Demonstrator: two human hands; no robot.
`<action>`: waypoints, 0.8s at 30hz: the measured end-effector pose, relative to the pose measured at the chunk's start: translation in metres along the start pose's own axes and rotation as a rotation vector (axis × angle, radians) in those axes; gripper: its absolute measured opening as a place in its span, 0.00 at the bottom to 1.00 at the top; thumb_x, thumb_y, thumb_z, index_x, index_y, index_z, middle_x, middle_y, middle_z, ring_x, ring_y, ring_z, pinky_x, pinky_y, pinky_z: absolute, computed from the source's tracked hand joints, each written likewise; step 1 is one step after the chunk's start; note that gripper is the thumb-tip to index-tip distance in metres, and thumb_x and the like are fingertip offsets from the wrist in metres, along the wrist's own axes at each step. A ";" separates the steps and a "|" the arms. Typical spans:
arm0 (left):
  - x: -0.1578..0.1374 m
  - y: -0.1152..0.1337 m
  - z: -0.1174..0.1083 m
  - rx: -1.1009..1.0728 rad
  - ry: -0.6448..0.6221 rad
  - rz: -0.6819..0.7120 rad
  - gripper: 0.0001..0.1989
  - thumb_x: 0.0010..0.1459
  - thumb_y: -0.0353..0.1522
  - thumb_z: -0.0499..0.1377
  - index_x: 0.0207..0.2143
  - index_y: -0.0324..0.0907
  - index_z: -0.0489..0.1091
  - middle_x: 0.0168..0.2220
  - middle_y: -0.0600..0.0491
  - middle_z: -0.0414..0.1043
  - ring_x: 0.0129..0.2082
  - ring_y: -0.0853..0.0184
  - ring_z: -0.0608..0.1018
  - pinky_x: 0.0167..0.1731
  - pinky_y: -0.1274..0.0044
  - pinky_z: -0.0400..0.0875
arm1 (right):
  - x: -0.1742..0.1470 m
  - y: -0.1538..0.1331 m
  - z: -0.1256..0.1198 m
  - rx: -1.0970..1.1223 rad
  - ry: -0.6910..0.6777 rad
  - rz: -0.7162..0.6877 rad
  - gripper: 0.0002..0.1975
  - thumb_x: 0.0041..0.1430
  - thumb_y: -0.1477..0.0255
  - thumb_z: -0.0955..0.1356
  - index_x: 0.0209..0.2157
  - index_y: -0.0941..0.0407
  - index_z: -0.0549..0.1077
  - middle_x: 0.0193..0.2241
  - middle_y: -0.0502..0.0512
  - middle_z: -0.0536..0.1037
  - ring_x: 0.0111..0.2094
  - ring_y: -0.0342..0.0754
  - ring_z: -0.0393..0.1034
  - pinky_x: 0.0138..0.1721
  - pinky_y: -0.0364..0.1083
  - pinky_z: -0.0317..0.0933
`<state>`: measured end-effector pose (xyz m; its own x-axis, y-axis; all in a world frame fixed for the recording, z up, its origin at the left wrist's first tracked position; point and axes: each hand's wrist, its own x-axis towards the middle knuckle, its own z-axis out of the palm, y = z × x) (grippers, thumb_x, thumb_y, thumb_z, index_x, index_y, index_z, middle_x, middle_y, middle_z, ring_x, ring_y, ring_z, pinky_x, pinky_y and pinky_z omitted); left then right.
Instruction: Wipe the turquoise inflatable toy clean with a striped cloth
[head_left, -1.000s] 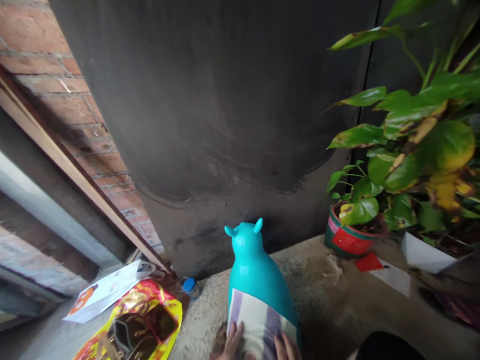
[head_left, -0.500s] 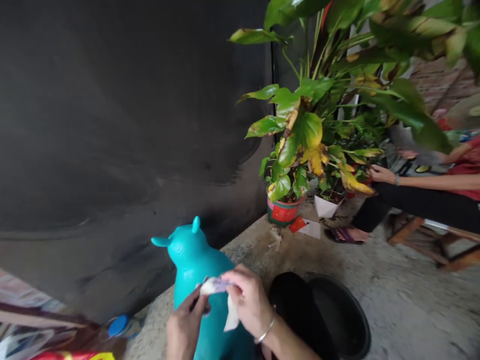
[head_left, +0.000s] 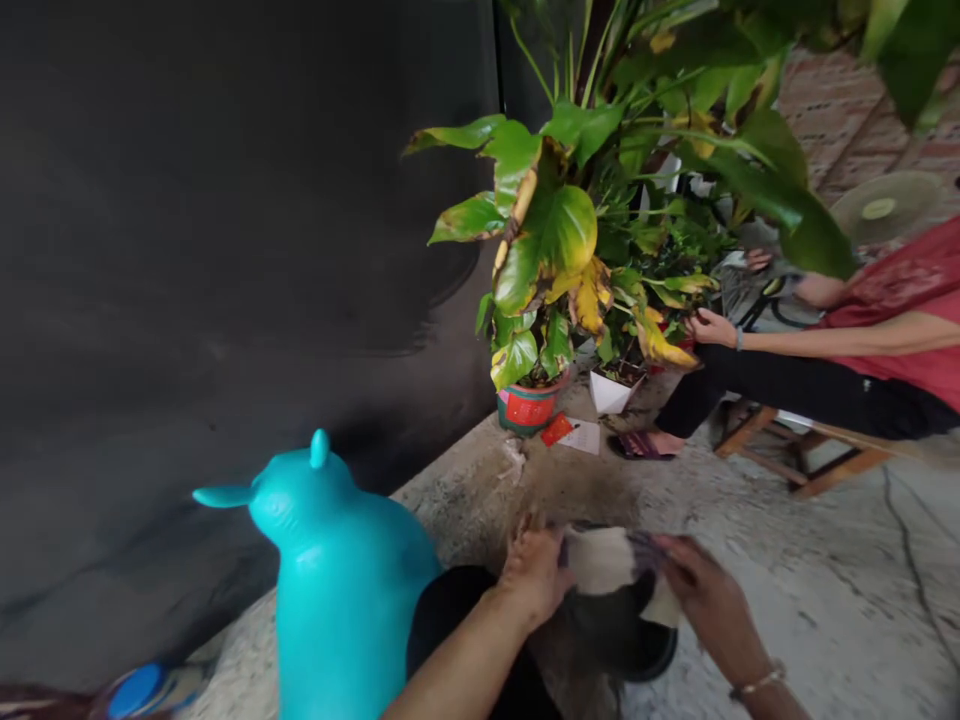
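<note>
My left hand [head_left: 534,578] grips one end of a pale strip of cloth [head_left: 600,560] with purplish parts at its ends. The other end is pinched in the fingers of my right hand [head_left: 709,605], and a loose pale piece hangs below it. Stretched between both hands, the strip is above a black tub [head_left: 660,660] on the floor. Motion blurs the cloth and fingertips, so its exact kind is unclear. A turquoise animal-shaped rubber toy [head_left: 345,580] stands left of my hands, beside my dark-clad knee.
A large potted plant [head_left: 532,405] stands against the dark wall [head_left: 225,250]. Next to it is a white pot [head_left: 611,390]. On the right another person [head_left: 885,320] sits on a wooden stool [head_left: 832,475]. A blue-lidded jar [head_left: 139,690] is at lower left.
Both hands have moved right, from in front of the turquoise toy to above the black tub. They are farther apart, with the cloth drawn out between them. The view has shifted right.
</note>
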<state>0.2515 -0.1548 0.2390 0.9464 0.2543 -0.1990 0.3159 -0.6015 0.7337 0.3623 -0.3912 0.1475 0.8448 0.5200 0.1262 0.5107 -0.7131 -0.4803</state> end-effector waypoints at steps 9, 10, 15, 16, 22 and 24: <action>0.002 -0.018 -0.012 0.159 -0.046 -0.141 0.24 0.53 0.34 0.56 0.54 0.43 0.69 0.58 0.47 0.68 0.59 0.59 0.68 0.60 0.66 0.62 | -0.031 0.101 0.174 -0.347 -0.376 0.183 0.39 0.45 0.82 0.61 0.62 0.61 0.58 0.62 0.62 0.60 0.65 0.54 0.49 0.63 0.53 0.49; 0.002 -0.018 -0.013 0.180 -0.036 -0.126 0.23 0.54 0.33 0.56 0.53 0.44 0.69 0.59 0.48 0.68 0.59 0.60 0.68 0.60 0.66 0.62 | -0.025 0.104 0.181 -0.361 -0.399 0.184 0.40 0.45 0.82 0.61 0.63 0.60 0.55 0.63 0.63 0.58 0.65 0.55 0.47 0.63 0.54 0.49; 0.000 -0.027 -0.005 0.347 -0.023 -0.017 0.23 0.52 0.30 0.58 0.52 0.45 0.70 0.58 0.47 0.69 0.58 0.58 0.70 0.59 0.59 0.64 | -0.001 0.122 0.215 -0.427 -0.525 0.141 0.45 0.44 0.81 0.64 0.66 0.60 0.47 0.67 0.66 0.45 0.67 0.61 0.34 0.62 0.63 0.45; 0.000 -0.033 -0.003 0.384 -0.018 0.013 0.23 0.51 0.29 0.59 0.51 0.45 0.70 0.57 0.46 0.70 0.57 0.57 0.71 0.58 0.57 0.65 | 0.001 0.124 0.220 -0.439 -0.546 0.124 0.46 0.44 0.81 0.65 0.65 0.61 0.47 0.67 0.66 0.44 0.67 0.61 0.32 0.63 0.63 0.43; -0.006 -0.072 0.003 0.428 0.130 0.352 0.24 0.50 0.36 0.63 0.52 0.48 0.69 0.51 0.49 0.76 0.50 0.59 0.77 0.49 0.64 0.76 | -0.011 0.127 0.242 -0.494 -0.603 0.113 0.47 0.39 0.83 0.69 0.64 0.60 0.53 0.65 0.69 0.50 0.67 0.64 0.36 0.62 0.68 0.34; -0.009 -0.075 0.007 0.391 0.205 0.386 0.22 0.53 0.37 0.61 0.52 0.48 0.68 0.50 0.51 0.76 0.50 0.61 0.77 0.50 0.68 0.75 | -0.022 0.124 0.249 -0.486 -0.597 0.133 0.38 0.45 0.82 0.68 0.61 0.59 0.60 0.61 0.70 0.60 0.64 0.65 0.50 0.61 0.69 0.41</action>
<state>0.2200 -0.1173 0.1818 0.9780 0.0787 0.1933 -0.0114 -0.9047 0.4259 0.3675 -0.3740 -0.1307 0.7455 0.4820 -0.4604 0.5399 -0.8417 -0.0071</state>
